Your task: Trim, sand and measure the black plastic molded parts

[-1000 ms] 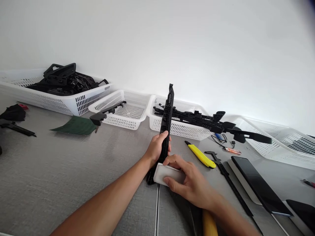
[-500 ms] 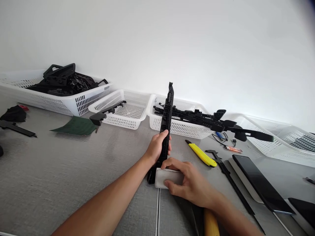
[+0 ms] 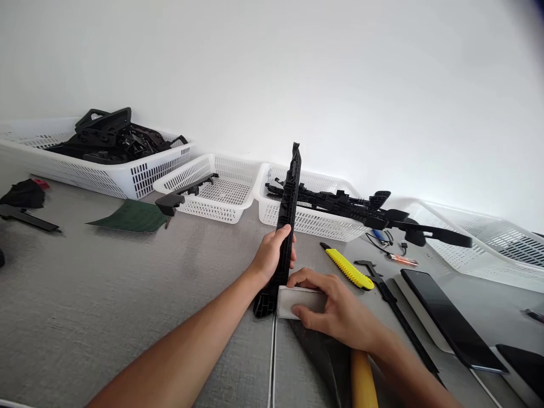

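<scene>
My left hand [image 3: 274, 252] is wrapped round a long black plastic trim part [image 3: 289, 198], which tilts up and away from me with its wide end low near the tabletop. Between the thumb and fingers of my right hand [image 3: 331, 306] is a white rectangular block [image 3: 301, 300]. The block's left end is close against the right side of the trim part's lower end; whether they touch I cannot tell. Beneath my right hand lie a dark flat sheet or sheath [image 3: 318, 357] and a yellow cylindrical handle [image 3: 363, 379], both partly hidden by the hand and forearm.
White baskets line the wall: one [image 3: 127, 170] piled with black parts, one [image 3: 225, 212] with a part across its rim, another [image 3: 314, 224] holding long parts. To the right lie a yellow utility knife [image 3: 346, 266], a caliper [image 3: 391, 300] and a phone [image 3: 450, 317]. Green sandpaper [image 3: 131, 216] lies left.
My right hand and the white block have shifted slightly right and up, exposing more of the trim part's lower end. My left hand keeps its grip in nearly the same place.
</scene>
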A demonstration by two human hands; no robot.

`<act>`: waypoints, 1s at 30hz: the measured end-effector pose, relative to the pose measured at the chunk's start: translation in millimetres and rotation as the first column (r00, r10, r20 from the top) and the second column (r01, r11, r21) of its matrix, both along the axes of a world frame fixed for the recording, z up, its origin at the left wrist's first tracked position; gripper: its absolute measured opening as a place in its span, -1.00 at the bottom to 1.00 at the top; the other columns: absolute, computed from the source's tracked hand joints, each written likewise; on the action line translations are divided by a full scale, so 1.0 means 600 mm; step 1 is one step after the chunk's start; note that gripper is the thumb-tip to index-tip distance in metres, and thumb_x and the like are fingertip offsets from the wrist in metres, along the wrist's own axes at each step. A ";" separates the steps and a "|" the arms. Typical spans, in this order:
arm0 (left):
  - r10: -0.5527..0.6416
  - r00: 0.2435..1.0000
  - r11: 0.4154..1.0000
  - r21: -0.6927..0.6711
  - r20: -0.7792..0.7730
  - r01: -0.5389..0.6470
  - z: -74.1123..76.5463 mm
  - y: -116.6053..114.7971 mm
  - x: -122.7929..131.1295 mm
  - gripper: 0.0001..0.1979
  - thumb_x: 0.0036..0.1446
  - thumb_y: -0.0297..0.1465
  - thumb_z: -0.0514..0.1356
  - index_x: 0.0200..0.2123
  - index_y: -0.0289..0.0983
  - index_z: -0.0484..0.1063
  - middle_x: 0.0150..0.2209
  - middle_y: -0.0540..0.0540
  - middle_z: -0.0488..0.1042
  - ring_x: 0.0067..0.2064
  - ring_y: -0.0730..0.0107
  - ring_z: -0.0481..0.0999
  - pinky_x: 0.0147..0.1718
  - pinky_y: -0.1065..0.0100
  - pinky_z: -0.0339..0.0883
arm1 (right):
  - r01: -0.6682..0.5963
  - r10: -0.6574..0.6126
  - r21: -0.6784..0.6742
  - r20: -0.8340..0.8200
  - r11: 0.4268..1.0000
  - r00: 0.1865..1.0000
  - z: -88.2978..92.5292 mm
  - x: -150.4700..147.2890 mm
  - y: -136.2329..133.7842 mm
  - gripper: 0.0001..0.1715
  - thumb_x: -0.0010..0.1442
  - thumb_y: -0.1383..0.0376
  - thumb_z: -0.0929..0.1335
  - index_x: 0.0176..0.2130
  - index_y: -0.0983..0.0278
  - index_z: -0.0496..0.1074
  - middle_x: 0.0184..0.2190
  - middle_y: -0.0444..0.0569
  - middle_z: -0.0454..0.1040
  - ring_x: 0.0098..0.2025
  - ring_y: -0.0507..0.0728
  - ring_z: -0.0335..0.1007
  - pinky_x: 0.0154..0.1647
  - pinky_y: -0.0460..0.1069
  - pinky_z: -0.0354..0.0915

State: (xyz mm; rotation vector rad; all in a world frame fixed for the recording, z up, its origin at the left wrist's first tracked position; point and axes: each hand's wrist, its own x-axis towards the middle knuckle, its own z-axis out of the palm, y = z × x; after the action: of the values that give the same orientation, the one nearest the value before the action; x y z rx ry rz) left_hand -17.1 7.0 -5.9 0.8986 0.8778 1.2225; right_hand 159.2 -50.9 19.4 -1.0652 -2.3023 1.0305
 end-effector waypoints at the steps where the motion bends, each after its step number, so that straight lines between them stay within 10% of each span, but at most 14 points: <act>1: 0.001 1.000 1.000 -0.001 -0.001 -0.001 0.000 0.000 0.000 -0.53 0.20 0.10 0.21 -0.37 -0.22 0.43 -0.62 0.03 0.42 -0.63 0.46 0.38 -0.59 0.43 0.26 | 0.005 -0.005 0.011 -0.004 1.000 1.000 0.001 0.001 0.001 -0.71 0.21 0.34 0.42 -0.04 0.15 0.48 -0.08 -0.11 0.66 -0.08 0.18 0.58 -0.11 0.01 0.34; 8: 0.000 1.000 1.000 -0.015 0.007 0.000 0.001 0.002 0.000 -0.52 0.18 0.11 0.22 -0.39 -0.22 0.43 -0.63 0.03 0.42 -0.64 0.46 0.38 -0.61 0.43 0.25 | 0.028 -0.021 0.146 -0.050 0.989 0.999 -0.001 -0.004 -0.002 -0.73 0.24 0.34 0.41 -0.04 0.15 0.46 -0.18 -0.17 0.63 -0.20 0.10 0.52 -0.12 -0.02 0.32; 30: -0.006 0.996 0.997 -0.071 0.091 0.013 -0.004 0.003 -0.001 -0.58 0.21 0.03 0.20 -0.39 -0.22 0.45 -0.61 0.03 0.42 -0.63 0.47 0.37 -0.57 0.43 0.27 | 0.041 -0.041 -0.018 -0.031 0.999 0.999 -0.002 0.009 0.012 -0.76 0.28 0.29 0.43 -0.03 0.16 0.46 -0.23 -0.17 0.60 -0.26 0.10 0.45 -0.18 -0.02 0.31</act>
State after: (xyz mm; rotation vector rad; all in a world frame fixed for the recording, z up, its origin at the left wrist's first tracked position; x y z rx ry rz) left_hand -17.9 8.6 -8.0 0.7826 0.8386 1.2070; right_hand 164.9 -43.8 18.1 -1.0907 -2.2409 1.0460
